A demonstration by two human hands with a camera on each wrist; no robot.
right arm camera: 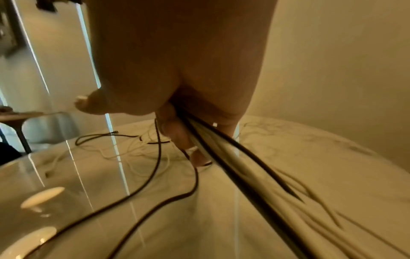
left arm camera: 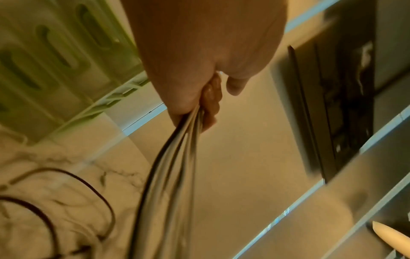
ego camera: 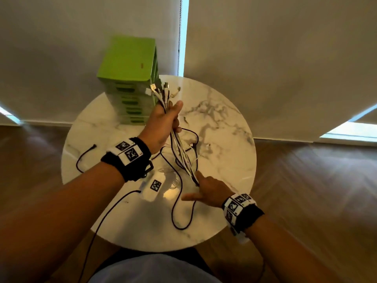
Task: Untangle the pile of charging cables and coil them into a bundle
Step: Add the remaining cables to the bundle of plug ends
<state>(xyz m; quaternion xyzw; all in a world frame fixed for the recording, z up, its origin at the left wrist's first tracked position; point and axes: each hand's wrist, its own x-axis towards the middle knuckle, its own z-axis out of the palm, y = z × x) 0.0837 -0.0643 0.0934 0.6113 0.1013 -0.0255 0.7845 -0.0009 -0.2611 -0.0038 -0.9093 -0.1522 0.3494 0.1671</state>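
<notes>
My left hand [ego camera: 166, 121] grips a bunch of black and white charging cables [ego camera: 180, 152] in its fist above the round marble table [ego camera: 224, 123]. Their plug ends [ego camera: 161, 89] fan out above the fist. The bunch runs taut down to my right hand [ego camera: 201, 190], whose fingers curl round it near the table. In the left wrist view the cables [left arm camera: 170, 166] leave the fist [left arm camera: 199, 98] downward. In the right wrist view the strands [right arm camera: 224, 166] pass between the curled fingers [right arm camera: 177, 133]. Loose black loops [ego camera: 181, 213] trail over the table, and one hangs off the front edge.
A green slotted box [ego camera: 130, 78] stands at the table's back left, close to the plug ends. A white tagged block [ego camera: 152, 188] lies on the table under my left wrist. A stray black cable end [ego camera: 85, 154] lies at the left. Wood floor surrounds the table.
</notes>
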